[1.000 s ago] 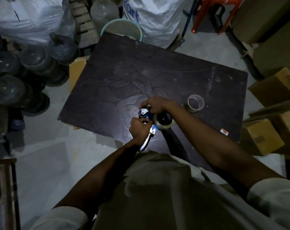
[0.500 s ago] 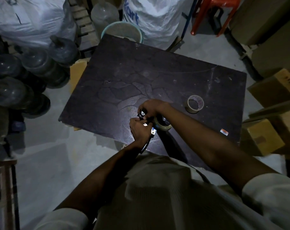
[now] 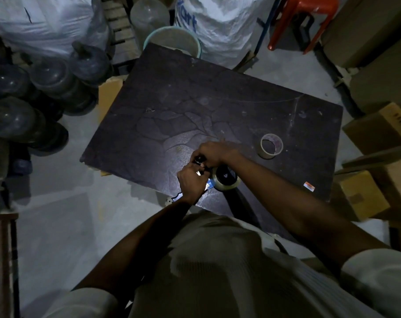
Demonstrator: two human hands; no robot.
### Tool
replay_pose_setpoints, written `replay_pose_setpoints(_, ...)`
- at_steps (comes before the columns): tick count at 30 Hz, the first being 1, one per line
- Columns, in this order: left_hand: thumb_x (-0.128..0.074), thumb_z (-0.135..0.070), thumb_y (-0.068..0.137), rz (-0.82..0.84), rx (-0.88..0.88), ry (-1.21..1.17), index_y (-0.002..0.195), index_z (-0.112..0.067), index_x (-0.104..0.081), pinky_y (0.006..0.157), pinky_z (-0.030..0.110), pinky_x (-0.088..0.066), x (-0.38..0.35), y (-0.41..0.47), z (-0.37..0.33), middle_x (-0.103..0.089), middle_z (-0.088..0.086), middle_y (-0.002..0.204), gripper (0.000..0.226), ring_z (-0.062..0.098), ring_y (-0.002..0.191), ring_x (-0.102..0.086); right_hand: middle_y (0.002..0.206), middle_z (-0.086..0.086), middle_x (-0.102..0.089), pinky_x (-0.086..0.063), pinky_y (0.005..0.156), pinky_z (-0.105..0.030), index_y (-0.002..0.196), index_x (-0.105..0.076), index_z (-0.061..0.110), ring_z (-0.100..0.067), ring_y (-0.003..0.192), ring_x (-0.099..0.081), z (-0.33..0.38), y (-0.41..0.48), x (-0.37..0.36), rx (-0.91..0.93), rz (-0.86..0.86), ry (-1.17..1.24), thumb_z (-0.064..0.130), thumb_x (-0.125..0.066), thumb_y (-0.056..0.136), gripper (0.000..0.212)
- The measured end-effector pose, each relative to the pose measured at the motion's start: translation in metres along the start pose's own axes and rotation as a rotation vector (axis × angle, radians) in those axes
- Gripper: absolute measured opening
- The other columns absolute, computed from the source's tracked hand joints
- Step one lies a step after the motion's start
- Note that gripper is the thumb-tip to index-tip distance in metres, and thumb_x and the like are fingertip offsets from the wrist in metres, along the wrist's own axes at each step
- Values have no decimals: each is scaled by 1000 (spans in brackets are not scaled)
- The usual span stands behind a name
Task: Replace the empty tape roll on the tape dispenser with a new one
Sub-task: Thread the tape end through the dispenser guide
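While both hands grip tape dispenser w/ new roll | sack txt: "…art"

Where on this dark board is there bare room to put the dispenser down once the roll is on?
The board is bare across its far and left part, from the teal bucket corner down toward the hands. A smaller patch lies between the empty core and the far right edge. It is crowded near the front edge, where both hands hold the dispenser.
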State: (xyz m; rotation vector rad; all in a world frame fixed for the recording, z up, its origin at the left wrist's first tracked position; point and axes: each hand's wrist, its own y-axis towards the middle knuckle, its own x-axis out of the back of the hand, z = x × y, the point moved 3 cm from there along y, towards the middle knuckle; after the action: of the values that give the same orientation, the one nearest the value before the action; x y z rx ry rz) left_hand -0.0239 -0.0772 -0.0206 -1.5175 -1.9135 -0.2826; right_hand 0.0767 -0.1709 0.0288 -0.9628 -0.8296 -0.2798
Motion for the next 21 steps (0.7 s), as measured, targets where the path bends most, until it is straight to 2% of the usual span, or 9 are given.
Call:
replay_pose_setpoints(2,-76,-27,72,5,6,25,75,-17,-78,79,36,-55,-2,2,5,-75,3,89,10,17,86,-69,131,-4,-60,-44,100,-67,131,-57,51,-32,121,-57,-3,6,-7,3,-11,-3,39,-62,80,53)
replay_pose_setpoints(5,-77,-30,74,35,45,9,83,-16,-77,77,11,-39,1,5,8,-64,-4,100,16,-9,96,-49,135,-1,-60,-43,100,-66,132,-54,52,-32,125,-55,-18,22,-19,15,-32,0,48,-54,73,60)
replay_pose_setpoints(8,-78,-24,75,42,-10,19,76,-17,-79,72,9,-37,6,6,5,-64,-5,105,7,-2,88,-53,146,-5,-51,-40,106,-66,143,-51,38,-32,137,-46,-17,9,-10,-48,-147,109,49,-56,77,67)
replay_pose_setpoints(10,-76,-19,73,51,-12,40,73,-18,-80,67,9,-35,7,9,4,-65,-3,102,4,-5,82,-49,140,-11,-49,-36,110,-65,141,-53,28,-34,136,-42,-10,-13,-2,-131,-359,220,44,-63,83,61)
replay_pose_setpoints(12,-72,-16,74,40,35,46,70,-17,-79,71,21,-42,7,13,3,-63,-1,101,8,1,79,-50,121,-9,-59,-43,105,-52,125,-60,18,-32,122,-50,2,-46,-5,-190,-674,325,40,-67,88,43)
replay_pose_setpoints(14,-72,-17,75,28,98,31,69,-16,-78,76,30,-49,8,16,0,-59,1,104,9,13,79,-59,90,4,-63,-46,77,-32,96,-62,18,-24,95,-60,13,-78,-24,-299,-835,513,39,-66,92,22)
replay_pose_setpoints(16,-77,-21,74,25,160,-9,71,-14,-79,76,28,-47,10,20,-2,-58,4,104,8,17,81,-61,67,5,-59,-40,59,-29,76,-56,16,-17,69,-60,16,-94,-49,-436,-800,686,46,-65,92,36)
replay_pose_setpoints(19,-78,-26,68,31,269,-104,65,-10,-76,61,20,-40,7,27,2,-67,8,86,16,18,75,-67,52,-8,-57,-47,56,-33,59,-55,6,-19,51,-59,8,-98,-80,-529,-748,768,59,-58,92,63)
replay_pose_setpoints(21,-77,-31,65,8,306,-158,61,-10,-75,54,20,-45,5,31,4,-71,9,69,21,19,67,-72,48,-7,-63,-56,58,-38,57,-63,5,-21,47,-63,9,-92,-93,-547,-613,855,68,-50,93,74)
